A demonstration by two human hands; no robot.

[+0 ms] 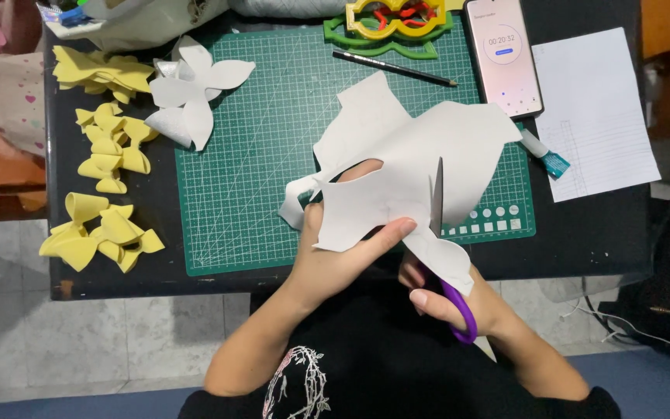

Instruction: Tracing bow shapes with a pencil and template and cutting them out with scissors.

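Note:
My left hand [335,260] grips a large white foam sheet [420,147] with cut-out gaps, thumb pressed on its lower edge. My right hand [459,299] holds purple-handled scissors [451,287], their blade [436,198] standing upright in the sheet's lower right part. Both hands hover over the near edge of a green cutting mat [265,155] on a black table [583,240]. Part of the scissors is hidden behind the sheet.
White foam petal shapes [188,97] lie at the mat's far left. Several yellow foam bows [106,155] fill the table's left side. A pencil [393,68], green and yellow stencils [385,27], a phone [503,54] showing a timer, a glue tube [544,154] and lined paper [595,112] sit at the back right.

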